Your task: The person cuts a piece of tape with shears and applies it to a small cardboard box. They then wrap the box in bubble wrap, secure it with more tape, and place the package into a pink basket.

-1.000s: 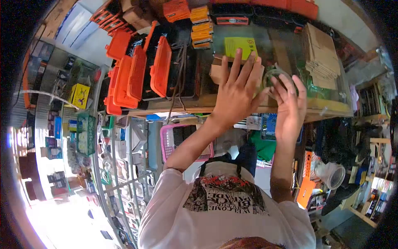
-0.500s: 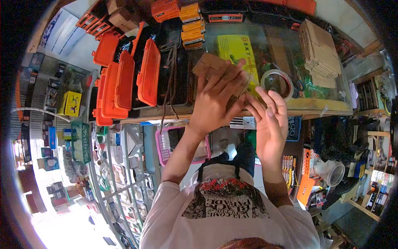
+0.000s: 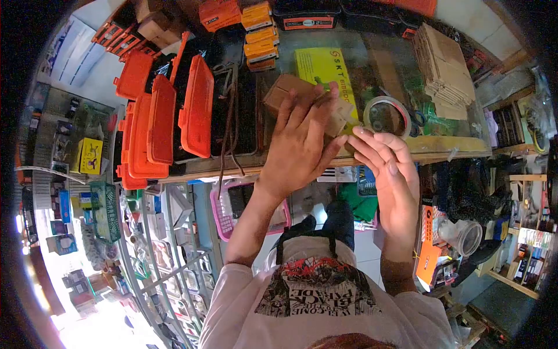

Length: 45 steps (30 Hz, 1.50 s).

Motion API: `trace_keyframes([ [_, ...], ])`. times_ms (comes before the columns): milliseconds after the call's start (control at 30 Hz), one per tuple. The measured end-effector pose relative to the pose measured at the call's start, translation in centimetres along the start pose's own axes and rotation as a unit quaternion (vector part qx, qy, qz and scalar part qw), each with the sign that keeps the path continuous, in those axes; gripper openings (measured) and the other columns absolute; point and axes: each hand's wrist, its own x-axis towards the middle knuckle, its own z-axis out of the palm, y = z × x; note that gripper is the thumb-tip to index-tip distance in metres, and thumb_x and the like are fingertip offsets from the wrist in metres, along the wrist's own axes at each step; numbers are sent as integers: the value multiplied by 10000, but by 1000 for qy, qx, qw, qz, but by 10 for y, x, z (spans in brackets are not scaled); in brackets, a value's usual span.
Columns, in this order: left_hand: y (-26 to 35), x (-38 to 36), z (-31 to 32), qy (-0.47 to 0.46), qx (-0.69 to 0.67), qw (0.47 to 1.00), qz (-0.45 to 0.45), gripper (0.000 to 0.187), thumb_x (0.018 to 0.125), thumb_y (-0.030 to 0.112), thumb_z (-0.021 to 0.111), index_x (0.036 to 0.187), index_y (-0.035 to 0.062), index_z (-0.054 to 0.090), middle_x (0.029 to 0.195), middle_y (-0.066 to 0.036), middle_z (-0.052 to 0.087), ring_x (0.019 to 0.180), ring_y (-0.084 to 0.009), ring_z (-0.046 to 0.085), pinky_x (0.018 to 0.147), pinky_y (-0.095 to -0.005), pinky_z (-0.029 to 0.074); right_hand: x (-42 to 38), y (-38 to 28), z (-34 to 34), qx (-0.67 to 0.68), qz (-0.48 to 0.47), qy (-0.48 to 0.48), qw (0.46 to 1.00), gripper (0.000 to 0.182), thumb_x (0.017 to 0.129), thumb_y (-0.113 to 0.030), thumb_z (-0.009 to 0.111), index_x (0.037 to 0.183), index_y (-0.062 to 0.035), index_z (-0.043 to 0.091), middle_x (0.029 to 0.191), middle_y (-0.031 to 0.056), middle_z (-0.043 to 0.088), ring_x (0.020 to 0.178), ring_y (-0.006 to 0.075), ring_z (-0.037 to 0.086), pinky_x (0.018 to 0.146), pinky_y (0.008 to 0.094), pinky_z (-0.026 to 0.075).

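Left grip (image 3: 296, 142): open, fingers spread over the cardboard box (image 3: 286, 92), not wrapped around it.
Right grip (image 3: 390, 168): half-open, fingers curved; I see nothing held.
Box: on the counter (image 3: 444, 145), beside the yellow sheet (image 3: 324, 65).
Tape roll (image 3: 405, 116): just beyond the right fingertips.
Handling: I'd press lightly, evenly, avoiding skids or dents.

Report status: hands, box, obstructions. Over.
Left hand spread over cardboard box. Right hand open, fingers slightly curled, near box's right side. Tape roll close by right hand.
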Motion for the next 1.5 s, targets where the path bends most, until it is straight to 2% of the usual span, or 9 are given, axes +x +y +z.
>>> trace_keyframes([
  [367,-10,-3,2,15,-57,998,15,563,987,329,598,1416,-7,457,1491,-164,518,1364,-419,473,1152,-584,317,5,-9,1,-64,-1,-48,997,426,1045,-365,552,1269,-3,534,1478,250,518,1355,346,529,1181,472,314],
  [567,-10,-3,0,7,-58,998,30,516,969,305,565,1362,-22,498,1460,-214,514,1395,-400,440,1176,-568,295,9,-5,0,-62,5,-67,996,382,1064,-348,526,1224,-3,569,1468,235,537,1337,309,542,1178,457,314],
  [767,-12,-4,3,16,-61,997,37,461,949,302,566,1295,-2,558,1466,-210,513,1403,-398,436,1177,-577,282,10,-4,-5,-73,12,-74,994,376,1077,-344,502,1225,-8,582,1467,220,545,1328,290,550,1174,428,323],
  [867,-11,-4,0,-2,-55,998,31,453,977,287,545,1337,13,538,1533,-179,480,1403,-428,434,1137,-584,317,9,-6,-2,-87,12,-70,994,383,1078,-348,501,1228,-4,581,1463,222,549,1310,293,563,1167,434,335],
  [967,-12,-3,1,4,-60,998,35,443,930,291,573,1271,10,562,1457,-203,520,1402,-398,435,1175,-580,282,9,-5,-3,-90,13,-61,994,384,1079,-350,500,1225,-3,581,1454,223,556,1287,293,581,1157,441,353],
  [1167,-11,-3,3,7,-59,998,31,423,925,286,578,1244,8,568,1444,-199,527,1398,-398,438,1172,-583,285,9,-4,-5,-83,4,-55,995,354,1086,-318,496,1232,-5,577,1435,222,574,1254,278,604,1135,432,383],
  [1267,-10,-3,1,6,-50,998,34,404,930,279,575,1228,6,576,1453,-201,522,1401,-402,434,1170,-582,288,14,-6,-1,-79,27,-2,997,330,1066,-279,563,1259,-11,551,1340,207,644,1122,255,674,992,380,493],
  [1367,-11,-4,3,8,-45,998,36,382,933,271,574,1209,8,591,1474,-206,510,1404,-410,431,1163,-583,297,22,3,5,-60,59,101,991,350,1014,-220,670,1265,-21,527,1134,163,737,866,191,727,685,285,542],
  [1500,-9,-3,1,-6,-37,999,29,372,927,263,579,1196,9,608,1492,-214,500,1402,-421,433,1154,-587,307,32,22,16,-44,34,204,977,384,929,-133,777,1207,-37,530,861,102,756,572,108,663,390,213,382],
])
